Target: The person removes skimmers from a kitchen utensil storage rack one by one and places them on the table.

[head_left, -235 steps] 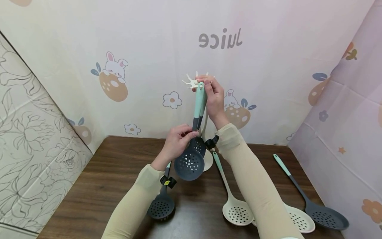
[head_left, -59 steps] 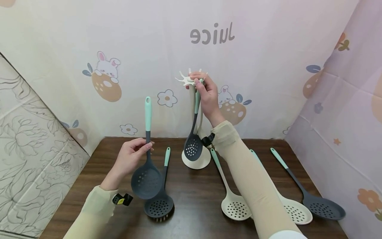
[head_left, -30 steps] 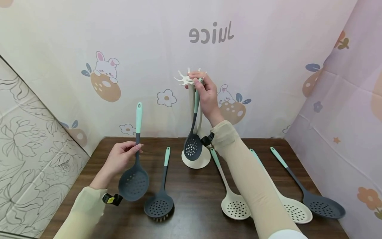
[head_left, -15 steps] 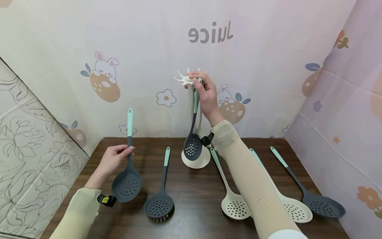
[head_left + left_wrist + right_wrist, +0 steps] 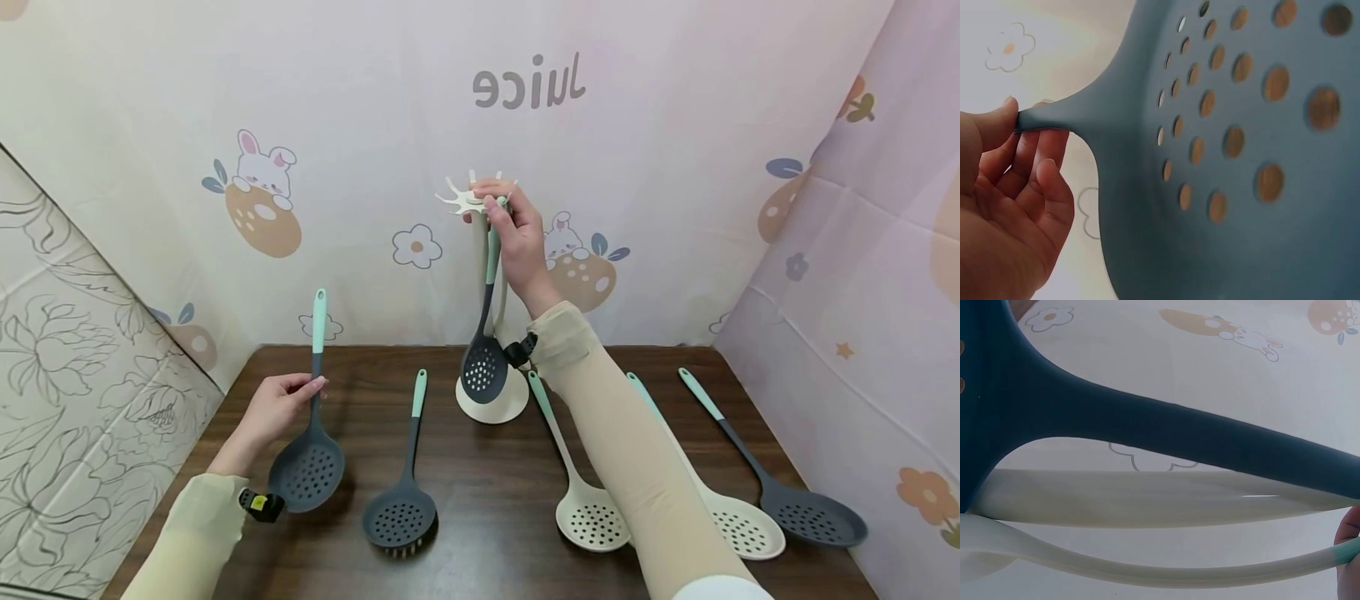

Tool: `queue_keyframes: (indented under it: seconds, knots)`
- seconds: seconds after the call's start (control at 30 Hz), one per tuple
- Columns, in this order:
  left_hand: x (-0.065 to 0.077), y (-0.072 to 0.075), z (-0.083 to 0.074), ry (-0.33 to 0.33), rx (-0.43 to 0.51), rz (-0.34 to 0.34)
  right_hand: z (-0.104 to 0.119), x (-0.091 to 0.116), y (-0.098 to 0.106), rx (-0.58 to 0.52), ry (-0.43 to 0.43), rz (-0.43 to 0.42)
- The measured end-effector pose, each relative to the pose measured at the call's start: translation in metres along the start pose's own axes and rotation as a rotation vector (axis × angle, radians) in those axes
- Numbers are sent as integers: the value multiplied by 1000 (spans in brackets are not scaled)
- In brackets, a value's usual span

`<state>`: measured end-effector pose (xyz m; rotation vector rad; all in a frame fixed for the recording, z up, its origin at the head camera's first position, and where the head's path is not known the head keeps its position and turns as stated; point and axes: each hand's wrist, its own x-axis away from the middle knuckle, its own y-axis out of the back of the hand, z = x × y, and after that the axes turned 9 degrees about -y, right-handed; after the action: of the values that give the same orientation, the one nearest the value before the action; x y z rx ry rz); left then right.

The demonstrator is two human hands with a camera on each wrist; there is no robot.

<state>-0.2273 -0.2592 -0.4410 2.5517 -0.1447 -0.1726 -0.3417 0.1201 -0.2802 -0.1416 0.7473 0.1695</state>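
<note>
My left hand (image 5: 273, 408) pinches a dark grey skimmer (image 5: 307, 473) by its neck, with the mint handle pointing up and the holed bowl low over the left of the table. In the left wrist view the skimmer's neck (image 5: 1054, 115) lies between thumb and fingers. My right hand (image 5: 519, 242) grips the top of the cream utensil stand (image 5: 495, 410), whose hooks spread outward. A dark slotted spoon (image 5: 484, 368) with a mint handle hangs from the stand. Beside the stand's pole (image 5: 1116, 499) hangs a cream-coloured utensil (image 5: 1166, 576), its head mostly hidden.
Another dark skimmer (image 5: 400, 517) lies left of centre on the brown wooden table (image 5: 487, 500). To the right lie a cream skimmer (image 5: 594, 521), a cream slotted turner (image 5: 750, 527) partly behind my right arm, and a dark slotted turner (image 5: 813, 517). A printed curtain (image 5: 360, 125) stands behind.
My left hand has carried the dark skimmer away from the stand, to the left and down toward the table. The right hand has stayed at the stand's top.
</note>
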Motion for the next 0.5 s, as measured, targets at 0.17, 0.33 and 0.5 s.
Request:
queue_keyframes:
  seconds: [0.17,0.33,0.5]
  knots:
    - [1,-1,10,30,-19,15,-1,-1,0,-6,1,5]
    - [2,-3,21,61,-30,37,-1,0,1,-11,3,5]
    - [4,-4,28,72,-42,42,1,0,0,-13,-7,2]
